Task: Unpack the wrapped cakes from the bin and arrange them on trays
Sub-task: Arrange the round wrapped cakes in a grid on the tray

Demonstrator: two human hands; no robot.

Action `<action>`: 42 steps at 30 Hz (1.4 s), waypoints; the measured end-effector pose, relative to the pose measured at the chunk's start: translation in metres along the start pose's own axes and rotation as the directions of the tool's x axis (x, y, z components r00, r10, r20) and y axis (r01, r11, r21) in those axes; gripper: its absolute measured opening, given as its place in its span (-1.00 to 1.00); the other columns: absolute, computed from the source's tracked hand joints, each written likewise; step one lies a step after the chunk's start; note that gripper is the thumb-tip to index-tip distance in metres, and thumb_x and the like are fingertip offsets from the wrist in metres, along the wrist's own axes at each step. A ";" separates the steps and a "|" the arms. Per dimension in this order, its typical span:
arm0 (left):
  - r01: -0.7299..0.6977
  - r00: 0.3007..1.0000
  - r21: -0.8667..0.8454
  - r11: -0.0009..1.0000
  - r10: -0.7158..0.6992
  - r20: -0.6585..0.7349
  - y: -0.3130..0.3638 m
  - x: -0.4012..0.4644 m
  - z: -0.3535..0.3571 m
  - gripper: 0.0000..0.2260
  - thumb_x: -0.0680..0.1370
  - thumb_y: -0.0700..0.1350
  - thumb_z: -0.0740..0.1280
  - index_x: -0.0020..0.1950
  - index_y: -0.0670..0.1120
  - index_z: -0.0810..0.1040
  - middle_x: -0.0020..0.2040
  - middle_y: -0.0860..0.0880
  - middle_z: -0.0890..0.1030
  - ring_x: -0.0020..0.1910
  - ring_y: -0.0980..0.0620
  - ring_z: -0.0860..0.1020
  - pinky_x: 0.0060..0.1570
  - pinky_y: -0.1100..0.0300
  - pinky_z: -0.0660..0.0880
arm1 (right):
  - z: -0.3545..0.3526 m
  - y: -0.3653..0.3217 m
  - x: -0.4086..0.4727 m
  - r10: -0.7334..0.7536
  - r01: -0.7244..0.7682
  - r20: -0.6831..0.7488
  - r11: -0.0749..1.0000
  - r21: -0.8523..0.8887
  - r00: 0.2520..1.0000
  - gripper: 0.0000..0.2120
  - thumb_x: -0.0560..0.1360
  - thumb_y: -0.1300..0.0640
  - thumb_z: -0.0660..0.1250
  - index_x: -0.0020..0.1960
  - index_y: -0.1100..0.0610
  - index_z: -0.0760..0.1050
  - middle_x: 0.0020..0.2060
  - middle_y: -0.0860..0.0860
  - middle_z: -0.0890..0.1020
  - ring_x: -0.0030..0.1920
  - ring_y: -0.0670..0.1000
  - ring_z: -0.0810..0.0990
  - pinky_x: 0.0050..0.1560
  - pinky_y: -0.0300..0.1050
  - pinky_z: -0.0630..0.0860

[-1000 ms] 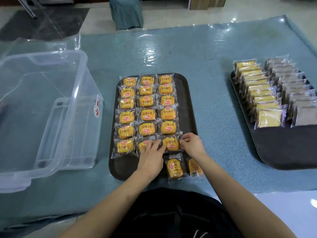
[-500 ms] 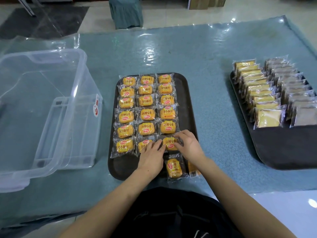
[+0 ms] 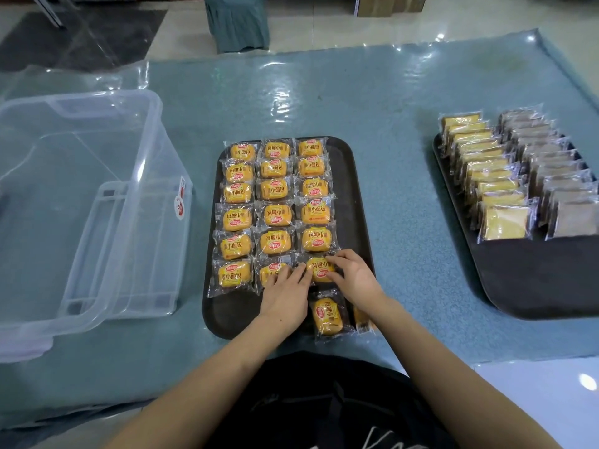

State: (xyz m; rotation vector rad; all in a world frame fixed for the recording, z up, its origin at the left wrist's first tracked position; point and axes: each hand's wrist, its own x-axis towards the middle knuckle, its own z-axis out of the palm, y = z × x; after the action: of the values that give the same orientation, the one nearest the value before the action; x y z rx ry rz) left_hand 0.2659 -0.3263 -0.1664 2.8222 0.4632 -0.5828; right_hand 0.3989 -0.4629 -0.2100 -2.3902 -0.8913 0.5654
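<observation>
A dark tray (image 3: 358, 202) in front of me carries several small yellow wrapped cakes in three columns. My right hand (image 3: 355, 275) lies on the wrapped cake (image 3: 319, 270) at the near end of the right column, fingertips curled over its edges. My left hand (image 3: 285, 294) rests flat beside it, fingers on that cake and on the middle column's near cake (image 3: 270, 270). Two more wrapped cakes lie at the tray's near edge, one (image 3: 328, 315) in full sight and one (image 3: 363, 319) half hidden under my right wrist. The clear plastic bin (image 3: 87, 202) stands to the left.
A second dark tray (image 3: 534, 277) at the right holds two rows of flat wrapped cakes, yellow (image 3: 502, 222) and brown (image 3: 573, 218). The table has a blue-green cover under clear film. A covered stool (image 3: 238, 22) stands beyond the far edge.
My right hand has moved left from the tray's edge onto the near cake of the right column. My left hand has stayed in place.
</observation>
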 end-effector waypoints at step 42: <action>0.233 0.954 -0.867 0.440 -0.277 0.116 0.020 -0.049 0.040 -0.48 0.54 -0.01 0.53 0.43 0.03 0.43 0.01 0.08 0.63 0.00 0.09 0.63 -0.05 0.20 0.53 | -0.004 -0.019 -0.076 -0.110 0.133 0.141 0.977 -0.168 0.984 -0.75 0.61 -0.02 0.40 0.24 0.05 0.65 0.13 -0.03 0.65 0.05 0.03 0.65 0.07 -0.01 0.59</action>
State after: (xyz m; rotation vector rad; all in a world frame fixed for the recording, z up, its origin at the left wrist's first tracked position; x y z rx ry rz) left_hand 0.2167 -0.3679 -0.1788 1.7508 0.9029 -0.1994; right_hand 0.3394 -0.5040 -0.1803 -2.4556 -1.1815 0.6240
